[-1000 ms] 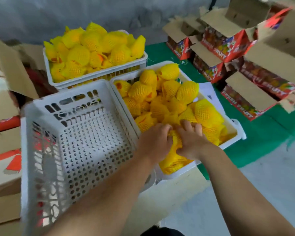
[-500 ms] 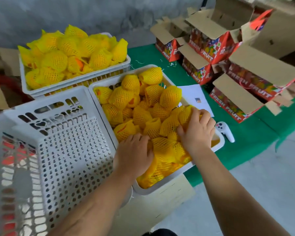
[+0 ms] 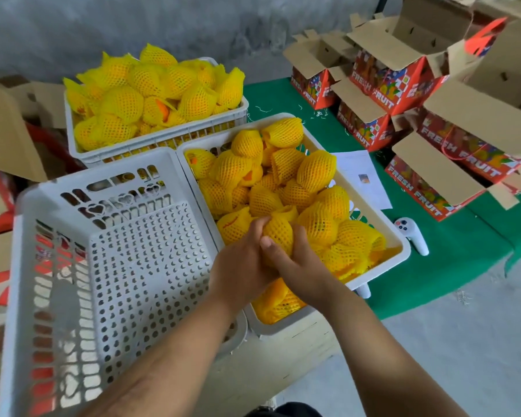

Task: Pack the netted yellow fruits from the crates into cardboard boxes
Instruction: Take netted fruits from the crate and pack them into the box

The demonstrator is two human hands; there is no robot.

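Half a second ago my hands were apart in the fruit crate [image 3: 403,251]; now my left hand [image 3: 241,266] and right hand [image 3: 298,266] have closed together around one netted fruit [image 3: 278,233], just above the crate's near end. I should lift it straight, keep the net snug, then carry it rightward from the crate to the open cardboard boxes [image 3: 433,176].

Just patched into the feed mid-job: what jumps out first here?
Bright yellow netted fruits dominate: one heaped crate at the back left, a second crate in the middle. Over that middle crate the left hand and right hand close together on one netted fruit. An empty white crate tilts at front left, and open red "FRESH FRUIT" boxes wait on the green cloth to the right.
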